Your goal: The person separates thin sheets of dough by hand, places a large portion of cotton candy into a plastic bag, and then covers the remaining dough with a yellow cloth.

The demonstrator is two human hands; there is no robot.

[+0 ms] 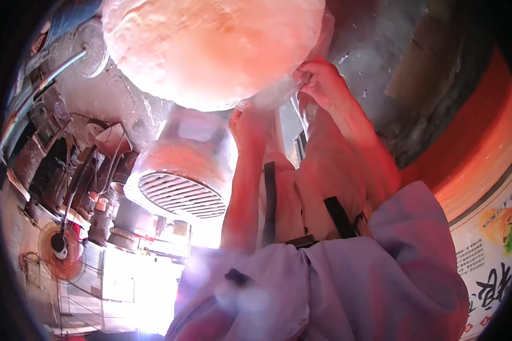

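Observation:
A large round pale mass [210,51], dough-like with a wrinkled, wet-looking surface, fills the top of the view. A thin translucent film, like plastic sheeting [279,94], shows along its lower right rim. My right hand [320,79] pinches the edge of this film, thumb and fingers together. My left hand [243,122] is at the near rim of the round mass, its fingers closed against the edge. Just what lies between the left fingertips is washed out by glare.
Below the round mass stands a shiny metal cylinder with a slatted grille [182,194]. To the left are a fan [60,247], a wire rack [91,284] and a long metal rod [45,79]. An orange-red curved band [472,142] and a printed sign [489,267] line the right.

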